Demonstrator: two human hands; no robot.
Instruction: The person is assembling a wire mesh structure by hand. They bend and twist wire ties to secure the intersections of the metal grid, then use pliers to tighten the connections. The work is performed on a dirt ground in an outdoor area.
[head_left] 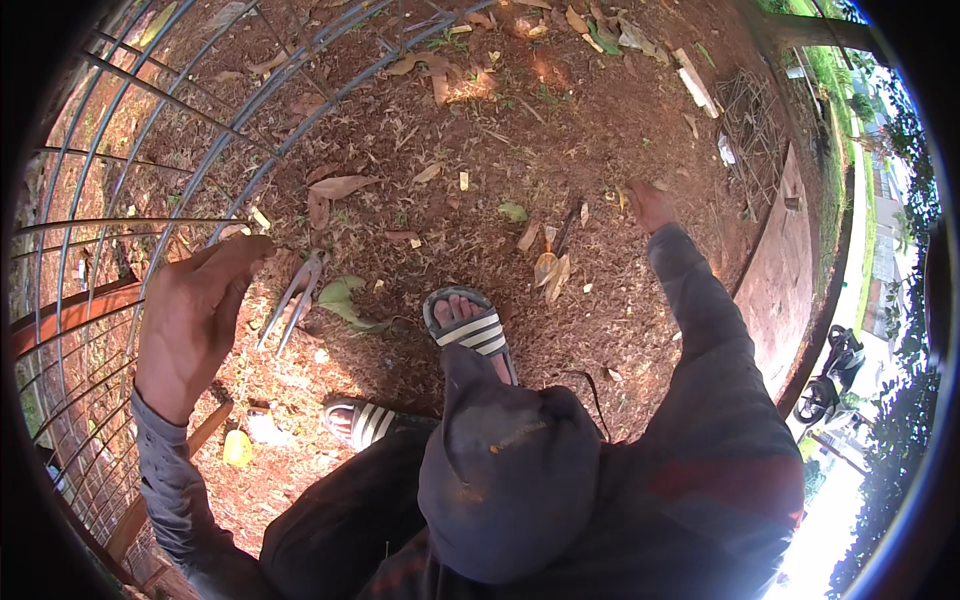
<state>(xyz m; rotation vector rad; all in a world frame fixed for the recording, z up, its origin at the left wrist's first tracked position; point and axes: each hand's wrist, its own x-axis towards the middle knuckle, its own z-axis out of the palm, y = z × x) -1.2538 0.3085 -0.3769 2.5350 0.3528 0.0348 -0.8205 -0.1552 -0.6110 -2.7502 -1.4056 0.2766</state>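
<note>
At the left, my left hand [195, 310] is at the edge of a wire mesh panel [165, 160], its fingers curled closed over the edge wires; the exact contact is partly hidden behind the hand. Just right of it, metal pincers [293, 303] lie with their handles spread toward me. My right hand [652, 207] is stretched out far to the right over the littered soil, away from the mesh. Its fingers are blurred and partly turned away, so what they hold, if anything, does not show.
Striped sandals [472, 326] are on my feet below. Dry leaves [342, 187] and small wood chips [464, 181] litter the reddish soil. A yellow object [237, 448] lies at lower left. Twigs [755, 125] and a flat slab [785, 280] are at the right; a motorcycle [832, 375] stands beyond.
</note>
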